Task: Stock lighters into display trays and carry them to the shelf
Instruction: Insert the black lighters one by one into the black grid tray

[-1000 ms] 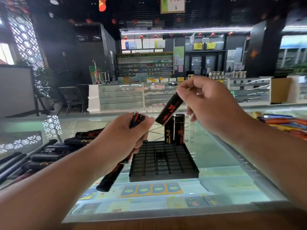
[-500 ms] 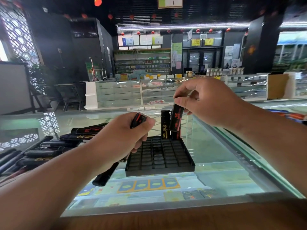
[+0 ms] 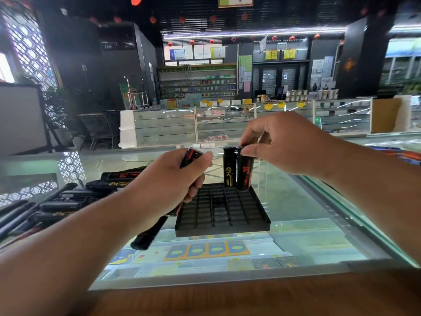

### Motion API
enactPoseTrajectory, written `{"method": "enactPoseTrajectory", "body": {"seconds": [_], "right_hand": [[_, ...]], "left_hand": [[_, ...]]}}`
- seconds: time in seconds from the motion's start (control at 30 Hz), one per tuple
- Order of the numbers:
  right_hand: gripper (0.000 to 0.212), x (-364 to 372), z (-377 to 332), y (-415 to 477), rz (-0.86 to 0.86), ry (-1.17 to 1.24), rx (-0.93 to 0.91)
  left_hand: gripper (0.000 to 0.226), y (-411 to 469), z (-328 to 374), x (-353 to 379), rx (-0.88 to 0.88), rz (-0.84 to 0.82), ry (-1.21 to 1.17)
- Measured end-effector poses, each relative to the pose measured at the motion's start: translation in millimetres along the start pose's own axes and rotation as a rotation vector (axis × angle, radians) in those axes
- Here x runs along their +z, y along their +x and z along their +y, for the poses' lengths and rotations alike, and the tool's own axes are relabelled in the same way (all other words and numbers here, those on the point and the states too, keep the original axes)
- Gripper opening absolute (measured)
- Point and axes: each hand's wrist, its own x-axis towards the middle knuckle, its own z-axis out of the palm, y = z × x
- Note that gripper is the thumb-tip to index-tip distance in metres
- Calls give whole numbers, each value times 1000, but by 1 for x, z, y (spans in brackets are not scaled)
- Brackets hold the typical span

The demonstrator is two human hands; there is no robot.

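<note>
At the far right corner of the black tray (image 3: 222, 232) on the glass bench (image 3: 307, 201), the right hand (image 3: 289, 144) pinches an upright red-printed lighter (image 3: 245, 176) by its top, just beside a gold-printed lighter (image 3: 228, 172). The left hand (image 3: 173, 179) has its fingers (image 3: 205, 157) clenched around a bundle of lighters (image 3: 145, 240). Loose lighters (image 3: 68, 201) lie on the bench to the left.

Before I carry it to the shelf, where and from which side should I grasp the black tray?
Probably by its left and right walls, coming from both sides. The tray lies flat on the glass counter, and lighters stand upright at its far edge, so keep it level.
</note>
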Motion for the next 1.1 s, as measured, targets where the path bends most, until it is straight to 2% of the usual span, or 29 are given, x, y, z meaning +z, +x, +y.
{"method": "enactPoseTrajectory", "body": {"seconds": [0.27, 0.53, 0.73, 0.9, 1.1], "right_hand": [[5, 1, 0, -2, -33, -20, 30], [14, 5, -2, -2, -18, -99, 22], [8, 7, -19, -4, 83, -31, -76], [13, 17, -39, -13, -65, 97, -107], [23, 37, -46, -16, -167, 159, -99]], "left_hand": [[48, -2, 3, 0, 20, -12, -5], [45, -5, 8, -2, 42, -5, -63], [45, -5, 16, -4, 51, 100, -126], [59, -5, 18, -7, 47, 187, -65], [58, -5, 19, -6, 66, 208, -61]]}}
